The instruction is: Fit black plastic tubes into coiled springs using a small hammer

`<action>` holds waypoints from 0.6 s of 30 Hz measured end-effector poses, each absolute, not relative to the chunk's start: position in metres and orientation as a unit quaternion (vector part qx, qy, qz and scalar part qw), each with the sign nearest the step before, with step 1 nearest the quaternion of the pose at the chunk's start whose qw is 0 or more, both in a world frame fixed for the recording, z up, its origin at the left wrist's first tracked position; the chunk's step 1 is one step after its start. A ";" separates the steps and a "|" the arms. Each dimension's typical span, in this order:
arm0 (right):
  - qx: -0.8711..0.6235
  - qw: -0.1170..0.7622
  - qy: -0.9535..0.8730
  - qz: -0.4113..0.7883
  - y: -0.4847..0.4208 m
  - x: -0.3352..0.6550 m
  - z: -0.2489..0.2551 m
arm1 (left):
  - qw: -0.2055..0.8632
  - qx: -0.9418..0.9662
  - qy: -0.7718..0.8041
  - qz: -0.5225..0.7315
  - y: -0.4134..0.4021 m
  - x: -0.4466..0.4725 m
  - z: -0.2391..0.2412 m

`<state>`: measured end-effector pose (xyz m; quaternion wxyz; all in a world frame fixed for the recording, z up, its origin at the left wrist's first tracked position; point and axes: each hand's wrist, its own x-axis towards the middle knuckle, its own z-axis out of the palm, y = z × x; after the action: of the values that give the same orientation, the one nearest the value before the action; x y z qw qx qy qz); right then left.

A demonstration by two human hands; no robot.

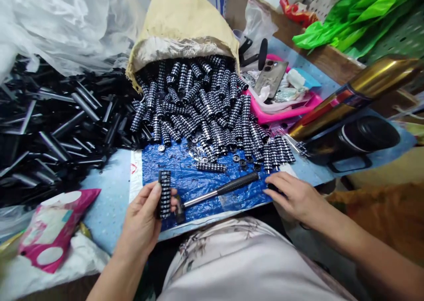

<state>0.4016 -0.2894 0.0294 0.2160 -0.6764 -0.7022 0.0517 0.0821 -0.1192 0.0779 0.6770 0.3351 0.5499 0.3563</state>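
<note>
My left hand (145, 217) is closed around a black tube with a silver checked pattern (164, 194), held upright between thumb and fingers. Close beside it, the hammer (220, 189) lies on the blue plastic sheet (195, 208), its head near my left fingertips and its black grip pointing right. My right hand (291, 195) is at the sheet's right edge, thumb and forefinger apart. A dark patch shows between them; I cannot make out what it is. Just above that hand lie several patterned tubes (278, 150) with thin metal pins. A single tube (211, 167) lies behind the hammer.
Patterned tubes (198, 102) spill from a yellow sack (188, 18). Smooth black parts (56, 124) are heaped left. Small round discs (236, 158) lie on the sheet. At right are a pink tray (274, 113) with a phone (270, 78), a gold flask (351, 97) and a black mug (357, 139).
</note>
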 end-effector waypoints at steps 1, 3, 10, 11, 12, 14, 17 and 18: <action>-0.672 0.239 -0.699 0.048 -0.289 0.403 0.026 | 0.684 0.337 0.544 0.350 -0.121 0.084 0.076; -0.671 0.287 -0.683 0.016 -0.279 0.403 0.027 | 0.691 0.347 0.532 0.344 -0.124 0.090 0.073; -0.601 0.321 -0.728 -0.084 -0.216 0.353 0.055 | 0.668 0.408 0.522 0.339 -0.132 0.090 0.064; -0.568 0.308 -0.762 -0.045 -0.211 0.339 0.052 | 0.658 0.420 0.523 0.342 -0.133 0.088 0.064; -0.542 0.286 -0.790 -0.009 -0.208 0.326 0.046 | 0.643 0.434 0.526 0.347 -0.133 0.086 0.064; -0.520 0.245 -0.818 0.020 -0.205 0.305 0.032 | 0.598 0.475 0.534 0.362 -0.131 0.080 0.064; -0.528 0.250 -0.812 0.004 -0.205 0.297 0.018 | 0.490 0.578 0.546 0.357 -0.124 0.068 0.064; -0.535 0.265 -0.803 0.003 -0.205 0.299 0.018 | 0.453 0.615 0.548 0.341 -0.121 0.063 0.064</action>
<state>0.2993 -0.2050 0.0184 0.2645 -0.5347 -0.8025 0.0031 0.0634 -0.1207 0.0637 0.4527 0.6155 0.5479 0.3406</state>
